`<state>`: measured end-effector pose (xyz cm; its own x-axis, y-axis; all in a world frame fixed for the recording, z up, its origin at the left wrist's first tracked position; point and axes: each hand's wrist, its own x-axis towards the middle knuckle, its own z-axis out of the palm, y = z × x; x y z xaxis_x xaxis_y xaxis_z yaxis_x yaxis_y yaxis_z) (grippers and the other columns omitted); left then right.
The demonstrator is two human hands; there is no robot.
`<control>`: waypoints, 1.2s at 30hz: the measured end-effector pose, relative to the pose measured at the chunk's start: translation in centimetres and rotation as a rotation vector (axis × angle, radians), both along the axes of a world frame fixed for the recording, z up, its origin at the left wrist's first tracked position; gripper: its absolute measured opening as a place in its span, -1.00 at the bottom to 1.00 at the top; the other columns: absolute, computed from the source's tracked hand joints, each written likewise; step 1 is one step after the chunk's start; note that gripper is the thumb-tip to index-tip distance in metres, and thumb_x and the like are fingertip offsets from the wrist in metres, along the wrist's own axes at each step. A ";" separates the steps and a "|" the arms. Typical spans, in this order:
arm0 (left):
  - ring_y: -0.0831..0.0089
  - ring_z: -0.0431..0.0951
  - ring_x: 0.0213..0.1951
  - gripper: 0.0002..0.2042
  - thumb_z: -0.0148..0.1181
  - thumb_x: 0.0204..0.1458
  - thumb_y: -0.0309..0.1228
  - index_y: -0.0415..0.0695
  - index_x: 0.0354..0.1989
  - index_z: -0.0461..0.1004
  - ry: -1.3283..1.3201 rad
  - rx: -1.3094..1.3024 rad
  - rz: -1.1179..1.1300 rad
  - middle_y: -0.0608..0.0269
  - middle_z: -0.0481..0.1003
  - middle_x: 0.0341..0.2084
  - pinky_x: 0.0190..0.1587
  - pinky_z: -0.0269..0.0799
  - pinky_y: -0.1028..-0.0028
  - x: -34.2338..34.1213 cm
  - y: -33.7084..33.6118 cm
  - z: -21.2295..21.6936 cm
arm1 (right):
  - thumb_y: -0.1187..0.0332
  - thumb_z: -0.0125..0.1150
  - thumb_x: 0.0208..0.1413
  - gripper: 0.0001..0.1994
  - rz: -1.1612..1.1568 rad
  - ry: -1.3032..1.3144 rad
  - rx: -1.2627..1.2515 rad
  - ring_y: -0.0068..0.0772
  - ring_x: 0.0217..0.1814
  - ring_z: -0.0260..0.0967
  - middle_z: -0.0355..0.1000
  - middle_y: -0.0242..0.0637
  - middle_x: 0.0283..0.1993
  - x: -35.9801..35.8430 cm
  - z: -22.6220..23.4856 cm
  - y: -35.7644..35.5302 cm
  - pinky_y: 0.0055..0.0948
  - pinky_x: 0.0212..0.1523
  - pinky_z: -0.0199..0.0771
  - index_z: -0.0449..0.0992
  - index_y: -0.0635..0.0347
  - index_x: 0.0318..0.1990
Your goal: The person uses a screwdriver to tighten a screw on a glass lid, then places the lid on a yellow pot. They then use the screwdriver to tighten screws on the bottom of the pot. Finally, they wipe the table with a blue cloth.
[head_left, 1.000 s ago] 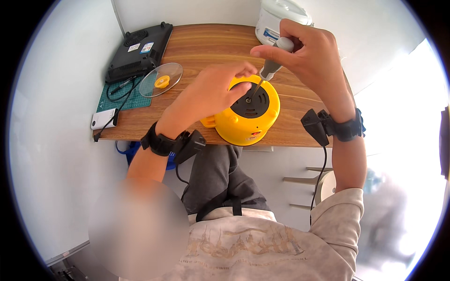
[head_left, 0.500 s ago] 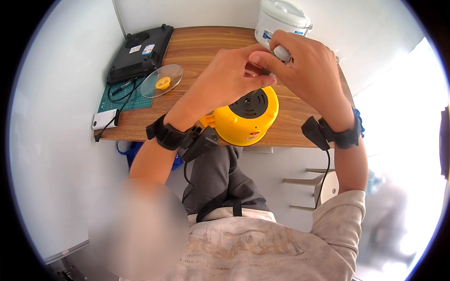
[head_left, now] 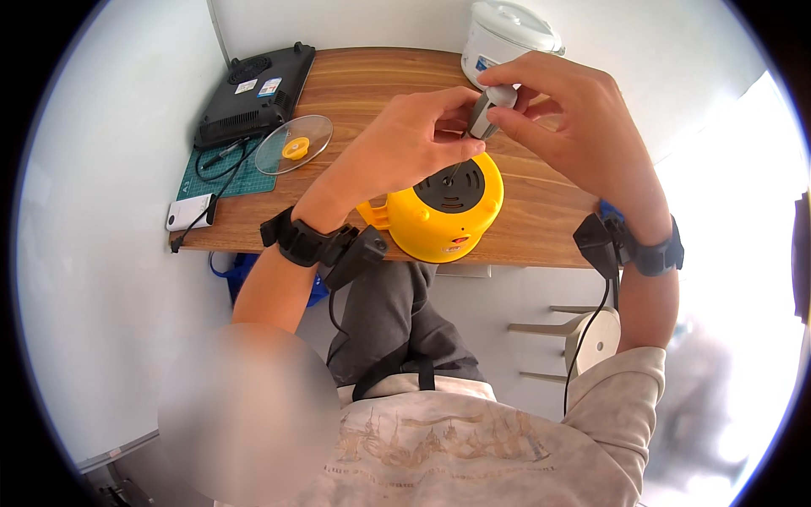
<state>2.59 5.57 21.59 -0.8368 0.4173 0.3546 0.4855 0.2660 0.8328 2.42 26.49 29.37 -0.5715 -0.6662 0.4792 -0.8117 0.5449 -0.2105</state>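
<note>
A screwdriver (head_left: pixel 486 117) with a grey and white handle stands tilted, its thin shaft running down to the middle of the black, slotted base (head_left: pixel 450 188) of an upturned yellow electric pot (head_left: pixel 443 228). My left hand (head_left: pixel 414 131) closes round the lower handle and shaft, thumb and fingers together. At the handle's rounded end, the thumb and forefinger of my right hand (head_left: pixel 583 118) pinch it, with the other fingers curled behind. The shaft's tip is too small to make out. The pot's yellow handle (head_left: pixel 374 215) points left, below my left wrist.
Left on the wooden table (head_left: pixel 355 76) lie a glass lid with a yellow knob (head_left: pixel 296 149), a black vented device (head_left: pixel 253 97), a green cutting mat (head_left: pixel 253 182) and a white power bank (head_left: pixel 191 211). A white rice cooker (head_left: pixel 509 38) stands behind my right hand.
My right hand has shifted right and its fingers have loosened round the handle's end, so more of the screwdriver shows. My left hand and the pot have hardly moved.
</note>
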 end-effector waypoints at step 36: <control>0.19 0.57 -0.19 -0.87 0.17 0.13 -0.40 -0.17 -0.26 0.59 0.378 -0.787 -0.040 0.17 0.56 -0.32 -0.11 0.50 0.29 -1.4 -0.1 -4.8 | 0.32 0.37 0.05 -0.60 -0.203 -0.113 -0.353 -0.33 -0.26 0.64 0.60 -0.22 -0.33 0.2 -4.3 2.8 -0.45 -0.16 0.63 0.46 0.06 0.05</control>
